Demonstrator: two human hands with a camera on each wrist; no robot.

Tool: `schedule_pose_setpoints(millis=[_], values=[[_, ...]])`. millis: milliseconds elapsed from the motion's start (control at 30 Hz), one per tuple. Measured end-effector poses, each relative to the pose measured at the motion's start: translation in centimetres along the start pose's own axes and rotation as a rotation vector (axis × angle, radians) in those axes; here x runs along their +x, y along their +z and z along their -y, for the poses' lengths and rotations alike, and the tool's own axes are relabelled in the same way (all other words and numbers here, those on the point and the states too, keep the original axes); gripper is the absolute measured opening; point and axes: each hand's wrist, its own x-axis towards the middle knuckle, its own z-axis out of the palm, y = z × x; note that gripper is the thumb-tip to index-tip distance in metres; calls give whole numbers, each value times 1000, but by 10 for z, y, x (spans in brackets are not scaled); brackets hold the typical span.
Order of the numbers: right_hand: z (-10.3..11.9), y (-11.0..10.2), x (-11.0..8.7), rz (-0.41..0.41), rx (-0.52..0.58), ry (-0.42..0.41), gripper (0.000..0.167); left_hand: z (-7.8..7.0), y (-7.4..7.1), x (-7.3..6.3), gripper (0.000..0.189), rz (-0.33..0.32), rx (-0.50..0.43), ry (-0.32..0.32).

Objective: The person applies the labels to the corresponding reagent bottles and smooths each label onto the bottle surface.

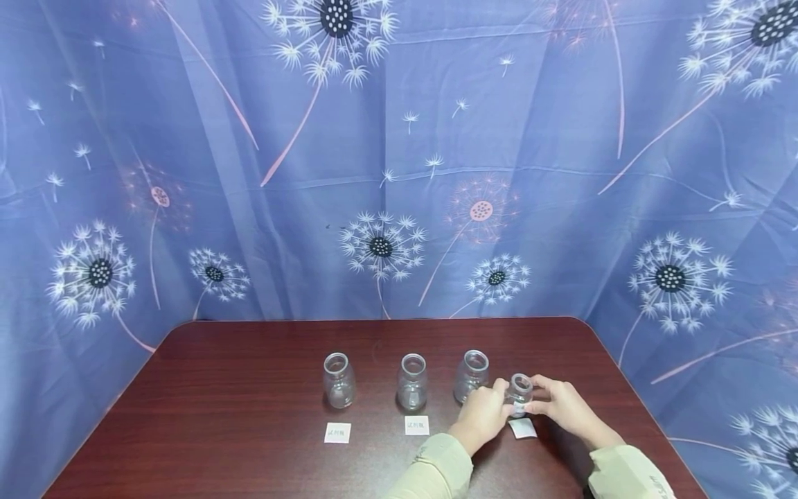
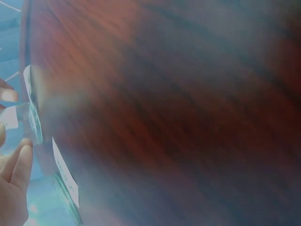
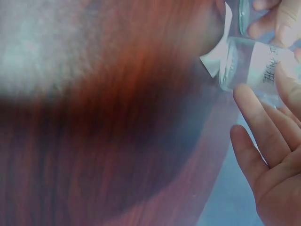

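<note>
Both hands are at a small clear glass jar (image 1: 520, 393) on the right part of the table. My right hand (image 1: 567, 409) grips it from the right between thumb and fingers, and its lower fingers are spread in the right wrist view. On the jar's side is a white label with dark handwriting (image 3: 264, 63). My left hand (image 1: 483, 416) pinches the jar from the left, its thumb at the label's edge. Just in front, a bent white paper slip (image 1: 523, 428) lies on the table. Behind the left hand stands a larger glass jar (image 1: 472, 374), partly hidden.
Two more open glass jars, a left one (image 1: 339, 381) and a middle one (image 1: 412, 383), stand in a row. Before them lie a handwritten paper label (image 1: 337, 433) and another label (image 1: 416, 425). A blue dandelion-print curtain (image 1: 436, 138) surrounds the dark red wooden table (image 1: 237, 388).
</note>
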Motion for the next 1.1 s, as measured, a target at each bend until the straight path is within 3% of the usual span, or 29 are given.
schedule_pose_setpoints(millis=[133, 433, 667, 900, 1100], values=[[-2, -4, -1, 38, 41, 27, 39, -3, 1, 0, 30, -21, -19, -39], [-3, 0, -4, 7, 134, 102, 46, -4, 3, 0, 29, -55, -49, -96], [-7, 1, -6, -15, 230, 99, 41, -2, 0, -1, 24, -64, -57, -93], [-7, 3, -8, -158, 205, 139, 33, -4, -6, -3, 32, -18, -129, -117], [0, -3, -12, -300, 127, 60, 30, 0, -10, -6, 43, -49, -128, -18]])
